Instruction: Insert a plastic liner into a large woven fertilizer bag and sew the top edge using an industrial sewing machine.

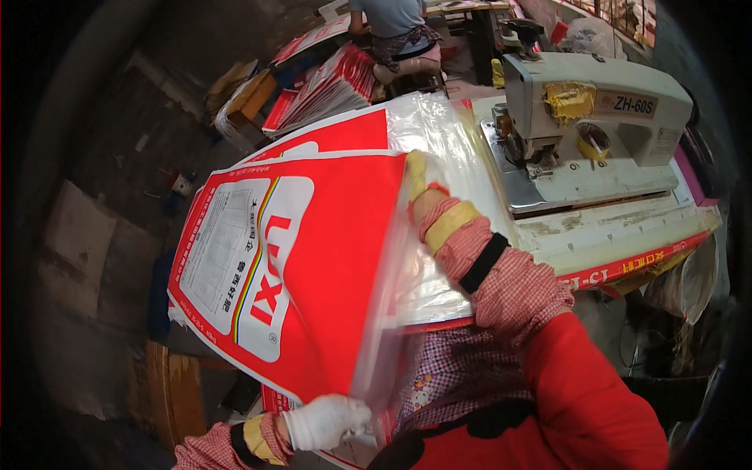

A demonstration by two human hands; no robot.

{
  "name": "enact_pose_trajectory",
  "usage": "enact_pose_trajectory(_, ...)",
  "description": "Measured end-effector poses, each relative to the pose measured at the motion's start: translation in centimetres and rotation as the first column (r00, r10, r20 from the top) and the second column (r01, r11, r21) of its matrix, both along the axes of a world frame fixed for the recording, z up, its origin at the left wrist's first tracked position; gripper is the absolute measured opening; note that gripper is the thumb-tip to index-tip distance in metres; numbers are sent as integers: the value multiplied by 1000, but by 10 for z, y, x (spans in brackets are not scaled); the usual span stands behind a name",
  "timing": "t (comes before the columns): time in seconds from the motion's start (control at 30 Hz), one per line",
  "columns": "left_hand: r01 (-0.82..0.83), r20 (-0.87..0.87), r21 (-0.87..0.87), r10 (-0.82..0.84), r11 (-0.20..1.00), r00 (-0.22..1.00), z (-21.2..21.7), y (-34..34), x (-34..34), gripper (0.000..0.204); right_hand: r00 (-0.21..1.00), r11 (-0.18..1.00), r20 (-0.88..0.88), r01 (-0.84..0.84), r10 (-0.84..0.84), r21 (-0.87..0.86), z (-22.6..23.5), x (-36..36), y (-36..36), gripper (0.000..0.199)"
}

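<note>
A flat red-and-white printed sack (345, 227) lies slanted in front of me, on top of other red sacks. Clear plastic film (374, 345) shows along its right edge, blurred near the lower end. My left hand (329, 421), in a white glove, is closed at the sack's near corner, where the film also hangs. At the far right corner my right hand (421, 176), in a yellowish glove, grips the sack's edge; its fingertips are partly hidden. Beneath my right forearm is a pile of clear plastic liners (446, 282).
A grey industrial sewing machine (595, 117) stands on the worktable (619, 227) at right, with a tape roll (593, 142) against it. Farther back, folded red sacks (333, 90) are heaped near a seated person (395, 31). A wooden stool-like piece (176, 388) stands at lower left.
</note>
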State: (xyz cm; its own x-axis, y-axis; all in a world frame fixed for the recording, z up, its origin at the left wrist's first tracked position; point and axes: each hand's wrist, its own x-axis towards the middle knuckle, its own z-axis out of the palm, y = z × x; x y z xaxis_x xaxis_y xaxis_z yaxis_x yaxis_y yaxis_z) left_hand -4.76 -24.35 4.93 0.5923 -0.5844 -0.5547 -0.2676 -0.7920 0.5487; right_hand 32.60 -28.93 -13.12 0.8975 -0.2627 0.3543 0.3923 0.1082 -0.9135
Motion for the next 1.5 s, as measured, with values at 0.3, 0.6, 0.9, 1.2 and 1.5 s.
enact_pose_trajectory(0.3,-129,133,-277,171,952,976,38,-16,69,5,626,700,-315,-659,713,274,102,-129,-39,41)
enact_pose_trajectory(0.6,-317,827,536,-411,783,383,66,-50,243,35,632,268,-266,-620,728,-738,134,-156,-58,34)
enact_pose_trajectory(0.9,-453,747,655,-612,606,261,52,-45,247,11,361,178,-370,-878,856,-444,131,-153,-78,61)
enact_pose_trajectory(1.2,-586,797,604,-428,540,426,45,-46,325,13,520,413,193,-348,832,-842,90,-164,-53,35)
enact_pose_trajectory(1.5,-655,750,602,-604,457,269,204,-131,376,23,550,487,201,-441,810,-754,52,-246,-93,39)
